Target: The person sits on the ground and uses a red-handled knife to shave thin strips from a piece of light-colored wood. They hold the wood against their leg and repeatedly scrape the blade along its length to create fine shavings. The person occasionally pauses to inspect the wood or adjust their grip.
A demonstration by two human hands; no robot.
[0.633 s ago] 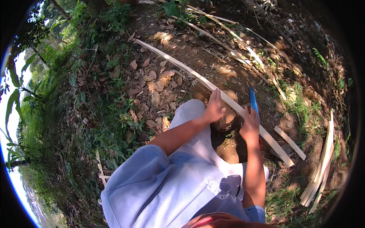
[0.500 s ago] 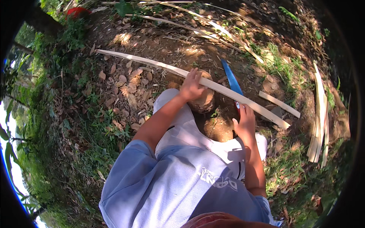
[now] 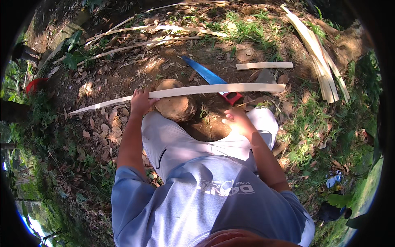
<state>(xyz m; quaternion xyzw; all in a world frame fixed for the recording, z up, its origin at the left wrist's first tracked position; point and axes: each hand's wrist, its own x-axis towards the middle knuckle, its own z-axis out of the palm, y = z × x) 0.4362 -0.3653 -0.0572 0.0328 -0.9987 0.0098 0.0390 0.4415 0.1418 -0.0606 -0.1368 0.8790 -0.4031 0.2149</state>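
Observation:
A long pale wooden strip lies across a short log between my knees. My left hand is closed around the strip just left of the log, its thumb along the near edge. Beyond and under the strip rests a hand saw with a blue blade and a red and black handle. My right hand is above my right thigh, just short of the saw handle. It is empty, with the fingers loosely bent and the thumb apart from them.
A short cut piece of strip lies on the soil past the saw. To the far right is a bundle of pale strips. Several long strips stretch across the ground at the back. Dry leaves and grass surround me.
The view has turned to the right. My right hand has drawn back from beside the strip and saw handle, which now shows uncovered. My left hand has moved left along the strip, off the log.

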